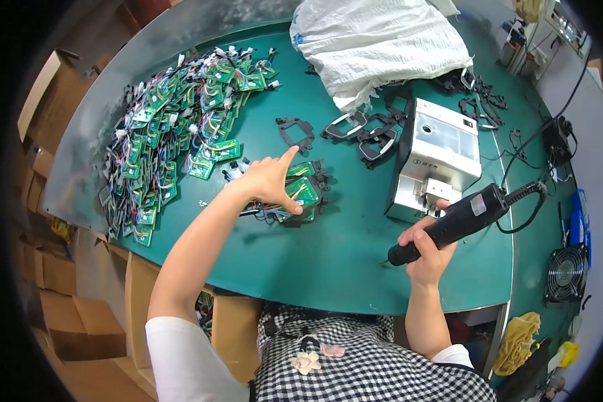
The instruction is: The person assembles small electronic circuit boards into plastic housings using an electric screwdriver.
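My left hand is spread over a small group of green circuit boards, thumb and index finger wide apart. These boards carry coloured wires and lie with black plastic frames at their right side. Whether the fingertips touch a board, I cannot tell. In my right hand is a black electric screwdriver, tilted, its bit pointing down to the left above the table. A silver and white metal box, perhaps a screw feeder, stands just beyond it. One loose black frame lies beyond my left hand.
A large heap of wired circuit boards covers the left of the green table. At the back lies a white woven sack, with black frames near it. The screwdriver's cable runs off right, near a fan. Cardboard boxes stand at left.
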Demonstrator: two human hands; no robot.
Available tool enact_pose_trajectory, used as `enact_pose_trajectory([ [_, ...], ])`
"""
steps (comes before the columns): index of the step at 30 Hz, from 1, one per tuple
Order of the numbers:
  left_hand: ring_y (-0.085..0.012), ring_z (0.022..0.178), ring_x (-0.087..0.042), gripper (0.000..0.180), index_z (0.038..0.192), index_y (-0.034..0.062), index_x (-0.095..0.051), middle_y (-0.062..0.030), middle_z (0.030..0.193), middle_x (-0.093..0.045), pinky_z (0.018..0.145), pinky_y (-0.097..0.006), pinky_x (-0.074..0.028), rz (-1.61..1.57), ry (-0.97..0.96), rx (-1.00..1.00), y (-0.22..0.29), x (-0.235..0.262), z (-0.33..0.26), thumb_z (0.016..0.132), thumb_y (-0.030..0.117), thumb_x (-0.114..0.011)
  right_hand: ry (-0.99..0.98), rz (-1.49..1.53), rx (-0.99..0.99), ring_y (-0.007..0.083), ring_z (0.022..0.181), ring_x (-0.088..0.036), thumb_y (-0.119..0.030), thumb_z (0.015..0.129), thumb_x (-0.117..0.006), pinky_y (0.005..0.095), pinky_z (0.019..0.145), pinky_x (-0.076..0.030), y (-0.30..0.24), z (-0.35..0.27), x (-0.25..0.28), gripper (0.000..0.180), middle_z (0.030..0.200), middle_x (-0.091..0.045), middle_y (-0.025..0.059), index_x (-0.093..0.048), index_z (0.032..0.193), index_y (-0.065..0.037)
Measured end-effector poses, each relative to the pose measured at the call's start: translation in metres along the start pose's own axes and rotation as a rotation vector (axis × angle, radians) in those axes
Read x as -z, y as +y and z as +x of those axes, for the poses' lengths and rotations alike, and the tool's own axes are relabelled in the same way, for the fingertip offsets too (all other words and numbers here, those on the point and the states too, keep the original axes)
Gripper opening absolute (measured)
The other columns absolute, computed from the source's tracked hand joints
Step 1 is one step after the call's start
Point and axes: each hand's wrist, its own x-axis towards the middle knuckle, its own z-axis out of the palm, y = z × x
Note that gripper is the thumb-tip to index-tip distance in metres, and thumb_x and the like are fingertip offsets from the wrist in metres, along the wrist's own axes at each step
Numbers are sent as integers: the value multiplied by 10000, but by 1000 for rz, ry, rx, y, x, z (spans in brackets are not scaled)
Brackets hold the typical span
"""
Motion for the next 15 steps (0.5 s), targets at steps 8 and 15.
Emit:
enact_pose_trajectory([
  [8, -332, 1182, -392, 933, 1165, -10, -414, -216, 1152, -470, 1062, -469, -173, -64, 157, -105, -2, -30, -14, 471, 481, -797, -4, -40, 38, 176, 503, -532, 1, 697, -602, 282, 518, -454, 8, 2, 2, 536, 630, -528, 77, -379, 1184, 15],
  [15, -368, 1128, -446, 903, 1168, -32, -382, -232, 1110, -519, 1070, -472, -166, -155, 195, -82, 12, -45, -50, 516, 444, -787, -47, -150, 63, 164, 538, -547, 20, 707, -599, 275, 532, -458, 9, 5, -3, 581, 668, -542, 70, -358, 1236, 23],
])
